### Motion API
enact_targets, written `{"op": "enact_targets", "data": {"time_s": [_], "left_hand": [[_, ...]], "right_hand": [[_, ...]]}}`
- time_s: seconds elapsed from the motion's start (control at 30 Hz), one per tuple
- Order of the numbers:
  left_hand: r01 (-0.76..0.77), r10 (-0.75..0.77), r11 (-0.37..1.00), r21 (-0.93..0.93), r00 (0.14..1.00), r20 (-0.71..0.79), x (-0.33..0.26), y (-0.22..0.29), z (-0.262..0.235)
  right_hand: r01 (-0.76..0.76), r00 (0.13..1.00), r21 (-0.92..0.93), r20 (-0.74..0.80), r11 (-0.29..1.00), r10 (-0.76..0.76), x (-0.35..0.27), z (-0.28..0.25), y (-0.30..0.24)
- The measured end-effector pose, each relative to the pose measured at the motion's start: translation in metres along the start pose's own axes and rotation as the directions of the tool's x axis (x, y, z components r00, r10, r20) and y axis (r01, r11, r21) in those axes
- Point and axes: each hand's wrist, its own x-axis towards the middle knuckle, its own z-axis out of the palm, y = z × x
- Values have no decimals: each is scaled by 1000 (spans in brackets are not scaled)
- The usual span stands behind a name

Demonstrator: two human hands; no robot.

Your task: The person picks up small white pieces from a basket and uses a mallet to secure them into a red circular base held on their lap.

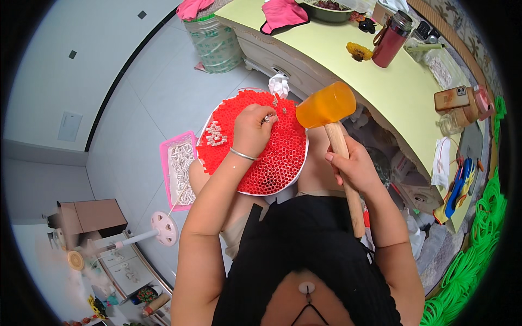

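A round bundle of upright red tubes in a white-rimmed container rests at my lap. My left hand, with a silver bangle at the wrist, is over it, the fingers pinched on a small whitish cylinder that is partly hidden by them. Several white cylinders stand among the tubes at the left, and a few near the far edge. My right hand is wrapped around the wooden handle of a mallet. The mallet's amber head is raised beside the bundle's right edge.
At the left, a pink basket holds many loose white cylinders. A pale yellow table curves along the right, bearing a red thermos, a phone and a bowl. Green cords lie far right; a fan stands lower left.
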Motion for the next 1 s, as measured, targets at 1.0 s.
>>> {"op": "enact_targets", "data": {"time_s": [1.0], "left_hand": [[25, -27, 999, -20, 992, -121, -5, -9, 9]], "right_hand": [[-8, 1000, -82, 9, 997, 8, 5, 18, -3]]}}
